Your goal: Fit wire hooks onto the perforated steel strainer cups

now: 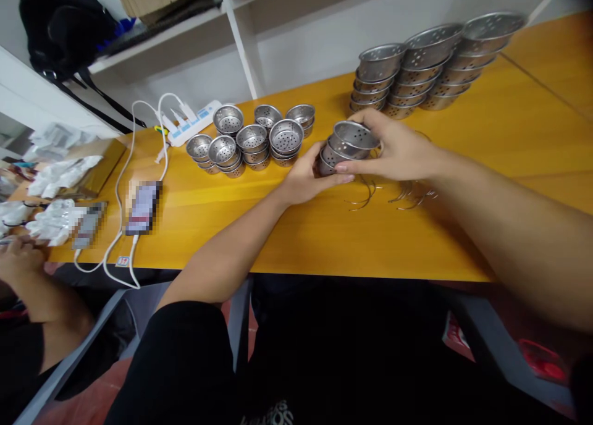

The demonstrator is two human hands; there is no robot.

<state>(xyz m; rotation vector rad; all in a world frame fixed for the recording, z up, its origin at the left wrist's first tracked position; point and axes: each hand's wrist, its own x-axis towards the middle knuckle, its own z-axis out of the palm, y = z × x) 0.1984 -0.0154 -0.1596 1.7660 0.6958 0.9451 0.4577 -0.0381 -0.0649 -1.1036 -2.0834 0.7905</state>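
In front of me a short stack of perforated metal cups [353, 139] is held a little tilted between both hands. My right hand [401, 146] is closed around the upper cup, thumb along its near side. Lower down, my left hand [306, 179] grips the cups from the left, its fingers partly hidden behind them. Left of the hands stand several small piles of similar perforated cups [286, 137]. Taller stacks of wider perforated cups [419, 73] rise at the back right. Thin curved metal wires [410, 196] lie on the table below my right hand.
A white power strip [197, 123] with plugged cables sits at the back left of the wooden table [296, 243]. Two phones, one a dark phone [143, 207], lie on the left. A co-worker's hand [21, 258] rests at the far left. A black backpack [67, 29] hangs by the shelf.
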